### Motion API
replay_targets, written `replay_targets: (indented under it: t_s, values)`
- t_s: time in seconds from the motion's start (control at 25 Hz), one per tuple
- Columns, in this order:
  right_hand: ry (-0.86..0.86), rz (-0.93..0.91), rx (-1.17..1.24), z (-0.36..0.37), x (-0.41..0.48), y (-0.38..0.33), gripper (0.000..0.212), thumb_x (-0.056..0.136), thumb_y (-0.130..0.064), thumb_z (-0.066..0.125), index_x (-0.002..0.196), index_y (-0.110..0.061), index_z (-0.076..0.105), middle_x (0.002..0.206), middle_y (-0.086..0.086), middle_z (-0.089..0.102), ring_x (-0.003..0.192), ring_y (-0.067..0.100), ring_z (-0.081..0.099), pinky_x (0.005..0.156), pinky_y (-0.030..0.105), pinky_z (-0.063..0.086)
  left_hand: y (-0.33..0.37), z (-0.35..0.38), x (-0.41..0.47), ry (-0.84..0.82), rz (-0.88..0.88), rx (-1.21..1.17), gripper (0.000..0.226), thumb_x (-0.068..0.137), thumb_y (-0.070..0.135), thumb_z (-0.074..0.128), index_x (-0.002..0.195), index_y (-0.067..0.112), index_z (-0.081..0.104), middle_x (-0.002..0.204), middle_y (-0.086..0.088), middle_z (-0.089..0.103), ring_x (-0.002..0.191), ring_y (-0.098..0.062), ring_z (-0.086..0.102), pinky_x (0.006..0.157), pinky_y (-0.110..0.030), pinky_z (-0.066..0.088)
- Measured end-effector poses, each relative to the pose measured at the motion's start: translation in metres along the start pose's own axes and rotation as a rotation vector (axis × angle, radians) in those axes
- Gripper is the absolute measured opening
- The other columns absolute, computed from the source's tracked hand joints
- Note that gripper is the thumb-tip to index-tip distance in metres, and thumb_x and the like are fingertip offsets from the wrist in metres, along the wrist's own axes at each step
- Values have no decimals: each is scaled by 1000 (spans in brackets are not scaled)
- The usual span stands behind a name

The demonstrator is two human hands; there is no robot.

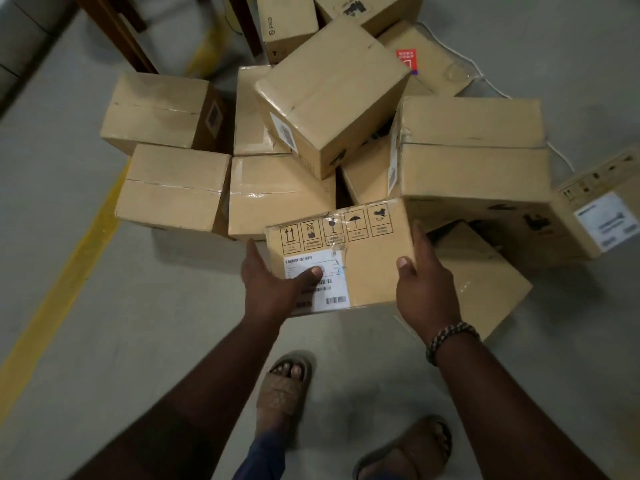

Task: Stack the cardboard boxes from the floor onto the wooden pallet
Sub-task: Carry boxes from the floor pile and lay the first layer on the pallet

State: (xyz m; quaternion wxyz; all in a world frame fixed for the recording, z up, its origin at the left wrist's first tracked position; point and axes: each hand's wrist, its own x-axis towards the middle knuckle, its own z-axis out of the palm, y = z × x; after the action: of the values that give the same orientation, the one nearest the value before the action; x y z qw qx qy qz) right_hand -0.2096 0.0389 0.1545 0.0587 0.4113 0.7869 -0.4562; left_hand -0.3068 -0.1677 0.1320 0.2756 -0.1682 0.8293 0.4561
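Brown cardboard box with a white shipping label [341, 258] sits clamped between my left hand [273, 282] and right hand [424, 292], gripped at opposite sides for carrying.

A small flat tan cardboard box [346, 258] with a white shipping label tilts at 6 o'clock. Taped tan cardboard boxes [332, 95] lie heaped from 9 to 3 o'clock.

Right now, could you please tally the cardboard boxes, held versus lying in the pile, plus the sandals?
Held cardboard box: 1
Cardboard boxes in the floor pile: 12, as far as the overlaps let me tell
Sandals: 2
Total: 15
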Motion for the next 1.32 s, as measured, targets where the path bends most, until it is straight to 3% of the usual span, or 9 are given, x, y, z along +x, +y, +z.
replay_targets:
  t_s: [0.08,0.2,0.4,0.52,0.64,0.8,0.92,1.04,1.32]
  values:
    - [-9,55,76,-12,6,1,62,107,-16,47,161,-39,28,144,3,60,126,28,59,95,26,41,11,4,-4,-206,-48,-189,93,69,28,96,143,29,41,127,-5,72,101,-25,77,78,-55,64]
    - [24,119,221,-30,-3,4,46,105,-26,51,149,-36,44,130,-9,64,112,19,62,89,33,50,31,17,-22,-229,16,-151,73,76,23,92,132,28,45,113,4,75,88,-16,79,67,-44,66]
    - [219,351,468,-79,-41,37,34,102,-48,55,122,-22,46,96,-15,58,85,7,58,63,28,44,60,55,-56,-311,223,108,67,82,44,83,136,34,45,119,15,69,107,-9,67,86,-47,59]
    - [358,527,660,-119,-66,83,73,91,-77,46,121,-12,57,103,4,70,89,21,67,73,35,53,78,97,-94,-446,282,230,55,89,50,73,134,37,46,124,14,65,110,-12,62,91,-47,55]
    - [444,715,776,-142,-88,187,124,51,-112,27,127,-23,65,118,9,73,103,34,71,94,57,56,87,144,-134,-570,295,248,43,95,53,65,129,31,53,121,4,68,103,-17,68,86,-46,58]
    - [615,912,874,-192,-168,260,134,47,-113,28,140,-20,57,133,10,67,110,38,67,97,60,54,91,223,-219,-758,278,342,57,84,79,56,117,33,57,115,-1,69,104,-25,70,91,-58,58]
    - [813,1003,986,-234,-246,277,137,48,-110,35,145,-15,51,139,12,62,115,39,64,97,59,55,74,284,-299,-885,280,460,49,94,74,48,106,28,58,111,-3,66,103,-25,65,93,-54,56]
    - [953,1041,1057,-251,-313,325,105,60,-99,38,121,-19,67,118,11,71,99,36,69,90,58,58,45,336,-373,-1007,300,583,49,96,70,48,101,25,67,102,-1,73,94,-22,70,80,-42,57]
    - [1204,1243,1083,-274,-454,440,54,95,-68,43,97,-19,65,106,11,69,96,33,63,95,58,53,-59,446,-517,-1201,403,944,70,83,77,56,101,10,63,99,-14,72,90,-34,73,85,-58,61]
